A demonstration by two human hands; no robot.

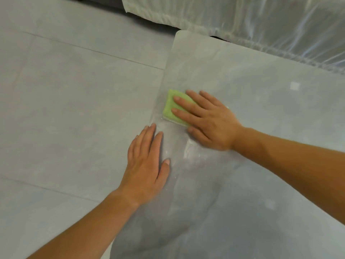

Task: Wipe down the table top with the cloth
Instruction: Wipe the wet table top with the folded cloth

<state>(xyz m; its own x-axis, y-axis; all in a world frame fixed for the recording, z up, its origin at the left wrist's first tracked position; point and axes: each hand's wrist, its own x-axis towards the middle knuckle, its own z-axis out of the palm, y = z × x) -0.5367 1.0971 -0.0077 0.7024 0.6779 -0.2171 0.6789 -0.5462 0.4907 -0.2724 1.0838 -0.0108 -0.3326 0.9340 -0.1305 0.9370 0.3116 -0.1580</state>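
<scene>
A folded light green cloth (170, 107) lies on the glossy grey table top (261, 113) close to its left edge. My right hand (207, 120) presses flat on the cloth with straight, spread fingers, covering its right half. My left hand (147, 165) rests flat on the table's left edge, just below the cloth, with fingers straight and nothing held. A wet streak (188, 148) glistens on the surface between the two hands.
Grey floor tiles (65, 109) lie to the left of the table. Behind the table's far edge is furniture wrapped in clear plastic sheeting (261, 25). The table top stretches on to the right and toward me.
</scene>
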